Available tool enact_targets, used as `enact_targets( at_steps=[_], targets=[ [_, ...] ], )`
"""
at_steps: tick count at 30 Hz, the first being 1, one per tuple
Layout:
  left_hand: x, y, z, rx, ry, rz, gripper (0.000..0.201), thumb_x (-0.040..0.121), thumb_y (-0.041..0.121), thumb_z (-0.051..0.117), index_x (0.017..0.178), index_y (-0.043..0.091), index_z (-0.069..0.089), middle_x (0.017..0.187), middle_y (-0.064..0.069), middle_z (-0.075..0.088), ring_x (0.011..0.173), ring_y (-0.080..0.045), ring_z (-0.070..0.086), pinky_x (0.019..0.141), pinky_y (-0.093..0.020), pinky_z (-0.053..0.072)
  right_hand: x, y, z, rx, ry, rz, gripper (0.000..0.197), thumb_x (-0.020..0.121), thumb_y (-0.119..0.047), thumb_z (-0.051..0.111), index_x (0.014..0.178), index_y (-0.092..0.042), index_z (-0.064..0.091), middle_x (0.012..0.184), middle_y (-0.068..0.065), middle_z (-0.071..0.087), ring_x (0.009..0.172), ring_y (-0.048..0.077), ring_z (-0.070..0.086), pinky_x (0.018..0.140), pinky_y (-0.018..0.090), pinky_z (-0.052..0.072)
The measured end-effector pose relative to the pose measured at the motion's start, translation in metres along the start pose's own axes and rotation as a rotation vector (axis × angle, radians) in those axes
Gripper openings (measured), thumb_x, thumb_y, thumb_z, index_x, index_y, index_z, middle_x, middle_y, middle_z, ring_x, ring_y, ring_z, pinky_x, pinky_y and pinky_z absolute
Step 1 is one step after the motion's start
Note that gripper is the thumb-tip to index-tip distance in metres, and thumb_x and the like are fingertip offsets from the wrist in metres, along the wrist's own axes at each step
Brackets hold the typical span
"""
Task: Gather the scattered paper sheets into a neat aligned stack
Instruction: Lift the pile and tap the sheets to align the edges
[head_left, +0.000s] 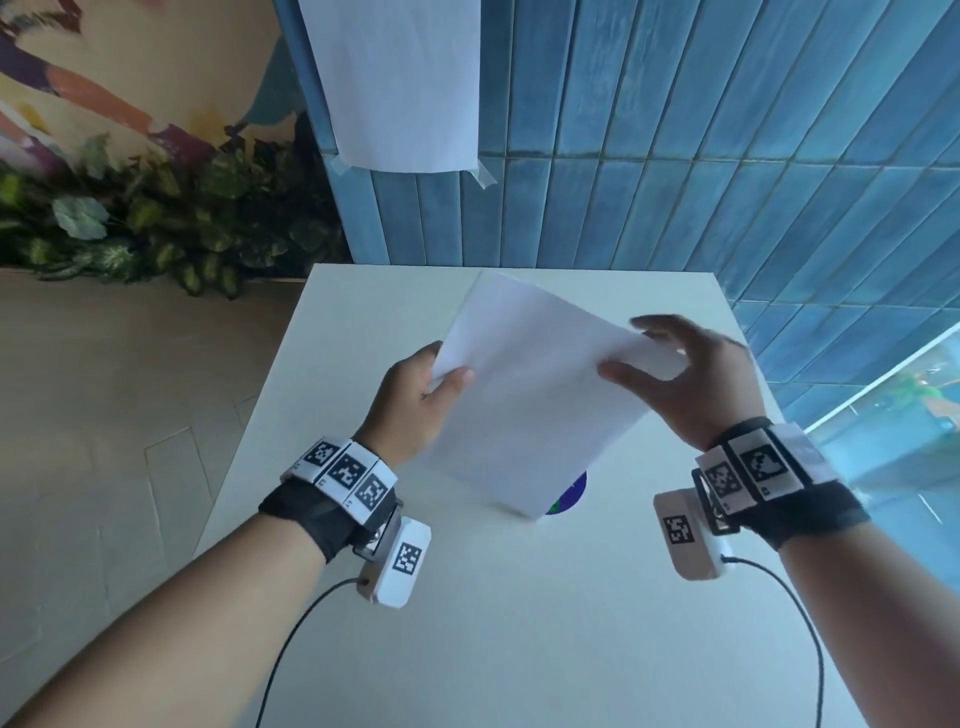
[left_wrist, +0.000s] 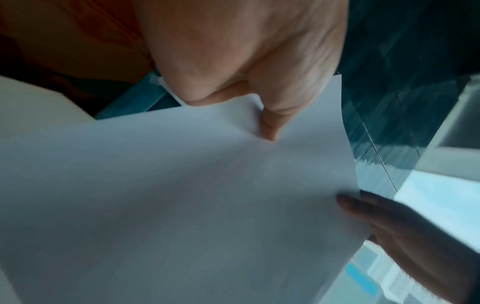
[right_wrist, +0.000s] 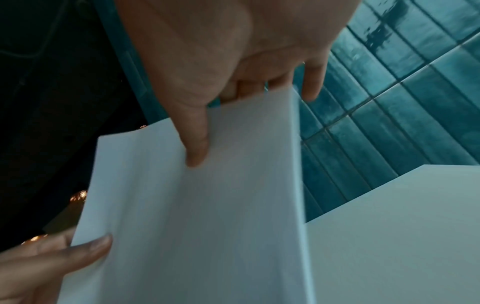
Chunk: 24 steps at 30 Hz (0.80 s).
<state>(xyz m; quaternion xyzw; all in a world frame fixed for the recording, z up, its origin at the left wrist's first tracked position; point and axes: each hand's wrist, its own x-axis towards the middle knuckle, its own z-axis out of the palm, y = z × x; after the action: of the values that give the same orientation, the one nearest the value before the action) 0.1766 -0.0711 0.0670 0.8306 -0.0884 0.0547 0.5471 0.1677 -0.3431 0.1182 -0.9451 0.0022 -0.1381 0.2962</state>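
A bundle of white paper sheets (head_left: 535, 395) hangs tilted above the white table (head_left: 519, 623), held between both hands. My left hand (head_left: 431, 395) pinches its left edge, thumb (left_wrist: 270, 127) on top and fingers underneath. My right hand (head_left: 670, 369) holds the right edge, thumb (right_wrist: 194, 144) pressed on the top sheet (right_wrist: 197, 216) and fingers behind it. In the left wrist view the sheets (left_wrist: 182, 195) fill most of the frame. How many sheets there are I cannot tell.
A blue-green round sticker (head_left: 569, 496) peeks out on the table under the sheets' near corner. Another white sheet (head_left: 400, 83) is taped to the blue tiled wall (head_left: 727, 156) behind. Plants (head_left: 156, 228) line the floor at left. A window (head_left: 909, 415) is at right.
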Motion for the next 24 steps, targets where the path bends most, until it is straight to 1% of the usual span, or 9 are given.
enact_targets(
  at_steps=[2, 4, 6, 7, 10, 14, 18, 21, 24],
  targets=[
    [-0.002, 0.003, -0.001, -0.112, 0.044, -0.036, 0.029, 0.089, 0.021, 0.057, 0.116, 0.01, 0.062, 0.115, 0.0, 0.069, 0.109, -0.01, 0.064, 0.097, -0.022, 0.046, -0.003, 0.008, 0.004, 0.095, 0.121, 0.026, 0.071, 0.061, -0.057, 0.077, 0.123, -0.032, 0.051, 0.121, -0.01, 0.063, 0.108, 0.012, 0.058, 0.097, 0.037, 0.043],
    [-0.005, 0.005, 0.001, -0.199, 0.062, -0.056, 0.026, 0.091, 0.017, 0.057, 0.116, 0.02, 0.062, 0.117, 0.003, 0.068, 0.112, -0.006, 0.062, 0.099, -0.02, 0.045, -0.006, 0.014, 0.016, 0.435, 0.089, 0.127, 0.082, 0.062, -0.038, 0.085, 0.13, -0.023, 0.041, 0.127, -0.005, 0.056, 0.108, 0.012, 0.059, 0.093, 0.032, 0.045],
    [-0.007, 0.003, 0.005, -0.237, 0.068, -0.069, 0.026, 0.09, 0.019, 0.057, 0.113, 0.031, 0.061, 0.117, 0.008, 0.067, 0.115, -0.005, 0.061, 0.102, -0.023, 0.044, -0.011, 0.019, 0.032, 0.801, -0.015, 0.213, 0.074, 0.066, -0.018, 0.083, 0.127, -0.009, 0.042, 0.122, 0.006, 0.061, 0.101, 0.013, 0.066, 0.086, 0.031, 0.054],
    [-0.008, 0.002, 0.008, -0.247, 0.066, -0.074, 0.026, 0.09, 0.02, 0.057, 0.113, 0.031, 0.06, 0.118, 0.009, 0.067, 0.115, -0.004, 0.061, 0.102, -0.024, 0.043, -0.014, 0.02, 0.04, 0.87, -0.052, 0.227, 0.062, 0.07, -0.012, 0.079, 0.122, -0.005, 0.047, 0.114, 0.006, 0.066, 0.095, 0.009, 0.068, 0.081, 0.026, 0.056],
    [-0.014, -0.008, 0.016, -0.276, 0.06, -0.11, 0.03, 0.09, 0.022, 0.056, 0.119, 0.023, 0.06, 0.121, 0.007, 0.067, 0.117, -0.006, 0.06, 0.105, -0.029, 0.043, -0.021, 0.02, 0.057, 0.784, -0.051, 0.217, 0.025, 0.079, -0.01, 0.071, 0.102, -0.011, 0.06, 0.094, -0.007, 0.069, 0.076, -0.007, 0.067, 0.066, 0.013, 0.051],
    [-0.023, -0.024, 0.021, -0.342, 0.073, -0.195, 0.031, 0.09, 0.021, 0.057, 0.121, 0.021, 0.06, 0.123, 0.002, 0.067, 0.119, -0.011, 0.061, 0.108, -0.04, 0.042, -0.026, 0.023, 0.07, 0.752, -0.013, 0.179, 0.016, 0.084, -0.006, 0.066, 0.098, -0.011, 0.059, 0.088, -0.007, 0.067, 0.07, -0.013, 0.061, 0.064, 0.006, 0.046],
    [-0.027, -0.028, 0.023, -0.36, 0.08, -0.238, 0.028, 0.088, 0.022, 0.058, 0.117, 0.022, 0.061, 0.12, 0.0, 0.069, 0.116, -0.015, 0.063, 0.106, -0.046, 0.044, -0.029, 0.022, 0.079, 0.711, 0.004, 0.155, 0.018, 0.085, -0.009, 0.065, 0.09, -0.025, 0.058, 0.088, -0.006, 0.067, 0.073, -0.01, 0.06, 0.067, 0.008, 0.046],
    [-0.027, -0.026, 0.023, -0.406, 0.102, -0.258, 0.034, 0.083, 0.017, 0.059, 0.115, 0.026, 0.058, 0.12, 0.0, 0.068, 0.115, -0.016, 0.062, 0.106, -0.042, 0.044, -0.028, 0.02, 0.079, 0.732, 0.014, 0.124, 0.028, 0.084, -0.008, 0.066, 0.092, -0.033, 0.056, 0.094, -0.003, 0.067, 0.08, -0.007, 0.062, 0.072, 0.01, 0.048],
    [-0.027, -0.027, 0.024, -0.361, 0.175, -0.193, 0.04, 0.074, 0.018, 0.059, 0.112, 0.026, 0.05, 0.12, -0.003, 0.063, 0.115, -0.022, 0.059, 0.102, -0.046, 0.045, -0.03, 0.02, 0.077, 0.813, -0.004, 0.103, 0.04, 0.077, -0.008, 0.07, 0.103, -0.032, 0.052, 0.104, 0.0, 0.065, 0.096, 0.008, 0.065, 0.081, 0.021, 0.053]
  ],
)
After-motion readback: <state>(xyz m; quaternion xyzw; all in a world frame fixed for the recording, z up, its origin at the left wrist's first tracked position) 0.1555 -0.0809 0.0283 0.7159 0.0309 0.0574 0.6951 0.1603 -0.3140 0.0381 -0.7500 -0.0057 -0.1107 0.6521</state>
